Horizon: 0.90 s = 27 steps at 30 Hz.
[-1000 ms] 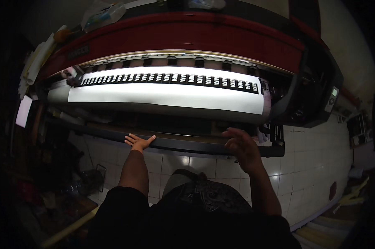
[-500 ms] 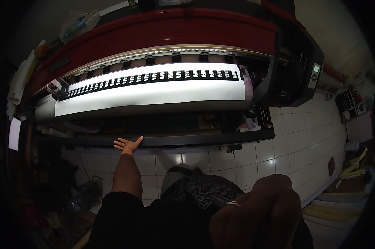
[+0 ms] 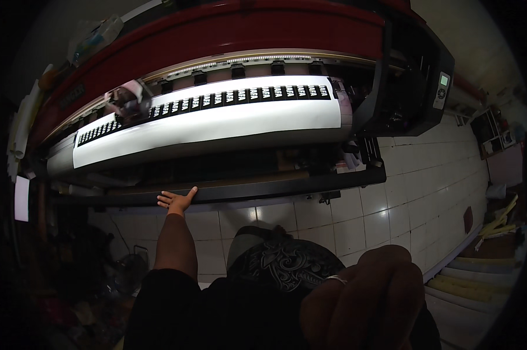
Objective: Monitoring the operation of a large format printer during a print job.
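Observation:
My left hand (image 3: pixel 177 200) rests with fingers spread on the long black front bar (image 3: pixel 240 192) of a wide-format printer (image 3: pixel 246 35). Close below the camera, my right hand (image 3: pixel 363 297) is raised with its fingers curled together, a thin pale ring or band on one finger. What it holds, if anything, is hidden. A lit white print sheet (image 3: pixel 217 121) lies over the printer's platen and bears a row of black blocks with white lettering. The print carriage (image 3: pixel 129 102), blurred, is over the left part of the sheet.
A small control panel (image 3: pixel 441 93) with a lit screen is on the printer's right end. A standing fan (image 3: pixel 129 271) is low at the left. Rolls of material (image 3: pixel 468 286) lie at the lower right, and white floor tiles (image 3: pixel 351 233) run beneath the printer.
The print carriage has moved right from the sheet's left edge. The view has shifted slightly. My left hand stays on the bar, and my right hand remains curled near the camera.

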{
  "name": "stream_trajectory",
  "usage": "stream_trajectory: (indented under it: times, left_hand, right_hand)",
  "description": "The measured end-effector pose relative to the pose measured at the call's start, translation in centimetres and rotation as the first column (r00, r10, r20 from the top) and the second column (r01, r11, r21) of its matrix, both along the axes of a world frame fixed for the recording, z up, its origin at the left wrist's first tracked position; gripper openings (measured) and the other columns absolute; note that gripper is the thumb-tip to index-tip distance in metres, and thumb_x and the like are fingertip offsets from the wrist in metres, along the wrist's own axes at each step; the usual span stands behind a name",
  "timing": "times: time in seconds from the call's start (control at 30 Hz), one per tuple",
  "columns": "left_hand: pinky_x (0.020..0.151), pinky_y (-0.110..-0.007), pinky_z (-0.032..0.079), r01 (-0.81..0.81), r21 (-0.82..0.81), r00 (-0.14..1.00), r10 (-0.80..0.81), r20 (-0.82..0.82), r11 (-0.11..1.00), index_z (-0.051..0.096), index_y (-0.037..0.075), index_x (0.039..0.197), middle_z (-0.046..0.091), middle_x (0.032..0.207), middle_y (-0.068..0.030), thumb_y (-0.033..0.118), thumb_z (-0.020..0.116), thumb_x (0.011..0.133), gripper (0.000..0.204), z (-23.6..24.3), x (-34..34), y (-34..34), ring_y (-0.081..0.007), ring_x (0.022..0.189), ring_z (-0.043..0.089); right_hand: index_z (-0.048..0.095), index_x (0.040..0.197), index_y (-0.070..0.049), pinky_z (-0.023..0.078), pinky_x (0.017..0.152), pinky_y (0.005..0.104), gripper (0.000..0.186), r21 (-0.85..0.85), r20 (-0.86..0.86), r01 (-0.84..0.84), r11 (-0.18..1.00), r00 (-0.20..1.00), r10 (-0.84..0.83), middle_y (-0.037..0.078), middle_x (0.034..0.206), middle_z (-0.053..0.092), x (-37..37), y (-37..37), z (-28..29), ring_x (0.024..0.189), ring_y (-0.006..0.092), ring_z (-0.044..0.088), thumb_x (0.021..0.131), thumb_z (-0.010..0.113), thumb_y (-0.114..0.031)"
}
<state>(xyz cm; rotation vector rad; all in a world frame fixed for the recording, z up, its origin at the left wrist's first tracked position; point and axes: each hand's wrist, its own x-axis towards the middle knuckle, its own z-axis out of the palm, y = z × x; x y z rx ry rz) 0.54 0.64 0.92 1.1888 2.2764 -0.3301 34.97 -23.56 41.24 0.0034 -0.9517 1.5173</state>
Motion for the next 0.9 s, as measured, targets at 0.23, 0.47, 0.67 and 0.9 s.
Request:
stream_trajectory:
  times: [0.23, 0.47, 0.67, 0.9]
  left_hand:
    - [0.108, -0.062, -0.011, -0.01, -0.002, 1.0, 0.01, 0.01, 1.0, -0.018, -0.007, 0.145, -0.023, 0.151, -0.0312, 0.091, 0.056, 0.057, 0.151, -0.7, -1.1, -0.4, -0.0473, 0.137, -0.028]
    - [0.107, -0.064, -0.012, 0.084, -0.096, 0.996, -0.081, 0.029, 0.992, -0.019, -0.008, 0.144, -0.025, 0.15, -0.0317, 0.091, 0.054, 0.06, 0.149, 1.6, 0.5, 0.6, -0.0496, 0.136, -0.029]
    - [0.108, -0.063, -0.013, 0.037, -0.04, 0.999, -0.037, 0.009, 0.999, -0.012, -0.011, 0.145, -0.018, 0.151, -0.0343, 0.09, 0.055, 0.06, 0.148, 1.5, -0.3, -0.2, -0.0501, 0.136, -0.027]
    - [0.106, -0.063, -0.016, 0.021, -0.024, 0.999, -0.02, 0.042, 0.999, -0.012, -0.011, 0.145, -0.02, 0.15, -0.036, 0.087, 0.057, 0.062, 0.146, 1.2, -0.3, -0.2, -0.0503, 0.135, -0.029]
  right_hand:
    - [0.057, 0.095, -0.004, 0.049, 0.075, 0.037, 0.027, 0.2, 0.477, 0.536, 0.82, 0.678, -0.559, 0.012, 0.092, 0.06, 6.9, 5.2, -11.3, 0.084, 0.0219, 0.061, 0.093, 0.06, -0.03]
    - [0.056, 0.116, 0.003, 0.043, 0.097, 0.0401, 0.052, 0.204, 0.943, 0.941, 0.27, -0.263, 0.203, 0.017, 0.112, 0.061, 27.6, 0.8, -41.8, 0.109, 0.0312, 0.057, 0.08, 0.076, -0.03]
    - [-0.001, 0.151, -0.003, 0.023, 0.114, 0.0501, 0.13, 0.007, 0.883, 0.997, -0.078, 0.031, 0.468, 0.023, 0.156, -0.014, 26.5, 3.2, -44.1, 0.146, 0.0394, 0.003, 0.067, 0.068, -0.075]
    - [-0.021, 0.148, -0.01, 0.031, 0.103, 0.0664, 0.145, -0.056, 0.763, 0.97, -0.235, 0.193, 0.617, 0.02, 0.155, -0.023, 25.5, 6.6, -43.2, 0.143, 0.0481, 0.004, 0.059, 0.071, -0.077]
